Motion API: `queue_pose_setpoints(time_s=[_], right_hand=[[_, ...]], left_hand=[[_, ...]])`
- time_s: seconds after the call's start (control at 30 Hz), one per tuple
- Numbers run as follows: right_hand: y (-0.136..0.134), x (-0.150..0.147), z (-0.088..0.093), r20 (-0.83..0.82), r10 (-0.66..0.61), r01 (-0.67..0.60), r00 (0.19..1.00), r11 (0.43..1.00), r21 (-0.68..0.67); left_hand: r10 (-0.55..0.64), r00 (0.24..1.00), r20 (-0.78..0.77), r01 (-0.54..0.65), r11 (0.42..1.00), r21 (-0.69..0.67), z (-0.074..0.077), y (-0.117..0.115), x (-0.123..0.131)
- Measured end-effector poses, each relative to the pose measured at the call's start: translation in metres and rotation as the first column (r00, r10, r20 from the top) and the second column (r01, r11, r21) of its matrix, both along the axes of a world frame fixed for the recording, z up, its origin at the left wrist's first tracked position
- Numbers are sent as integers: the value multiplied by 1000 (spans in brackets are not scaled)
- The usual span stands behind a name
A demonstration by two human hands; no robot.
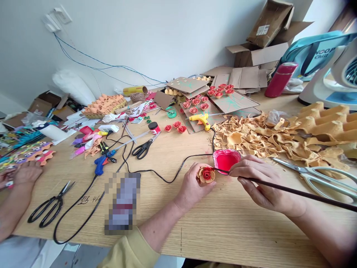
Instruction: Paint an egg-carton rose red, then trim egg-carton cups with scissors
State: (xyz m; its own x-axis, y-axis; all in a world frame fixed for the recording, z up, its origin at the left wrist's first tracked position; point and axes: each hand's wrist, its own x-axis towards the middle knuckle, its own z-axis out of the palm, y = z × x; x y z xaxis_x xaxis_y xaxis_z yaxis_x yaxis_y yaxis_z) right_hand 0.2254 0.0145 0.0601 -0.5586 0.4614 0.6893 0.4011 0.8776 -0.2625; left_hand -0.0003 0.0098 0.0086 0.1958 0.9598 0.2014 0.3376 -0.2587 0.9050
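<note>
- Far left edge: another person's hand [25,173], flat on the tabletop [223,227], just beside coloured foam cut-outs [30,152].
- Near that hand, toward the front edge: black scissors [48,206].
- Further right: blue glue gun [100,163], black cord looping across the wood; behind it, a second pair of scissors [143,148] and a small red paint jar [154,127].
- Centre: left hand [192,186], fingers [209,184] curled shut round a paper rose [206,175] with tan outer petals and a red middle.
- Just behind the rose, close by: pink cup of red paint [226,160].
- Right of centre: right hand [262,186], fingers [241,170] pinched closed on a long dark brush [292,191], tip laid on the rose's red middle, handle running off toward the right edge.
- Farther back: yellow glue gun [201,120] amid finished red roses [195,100] on cardboard.
- Right: heap of torn egg-carton scraps [267,137], pale-handled shears [320,176] in front, carton trays [331,119] behind.
</note>
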Motion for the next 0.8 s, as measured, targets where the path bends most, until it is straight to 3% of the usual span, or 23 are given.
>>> queue_pose_setpoints(time_s=[0.5,0.8], right_hand=[[-1,0,0,-1,3,-3,1000,1000,7],[-1,0,2,-12,6,-6,1000,1000,15]], left_hand=[[16,1000,5,-16,1000,-10,2,0,0],[5,991,134,3,998,-59,-1,1,-1]])
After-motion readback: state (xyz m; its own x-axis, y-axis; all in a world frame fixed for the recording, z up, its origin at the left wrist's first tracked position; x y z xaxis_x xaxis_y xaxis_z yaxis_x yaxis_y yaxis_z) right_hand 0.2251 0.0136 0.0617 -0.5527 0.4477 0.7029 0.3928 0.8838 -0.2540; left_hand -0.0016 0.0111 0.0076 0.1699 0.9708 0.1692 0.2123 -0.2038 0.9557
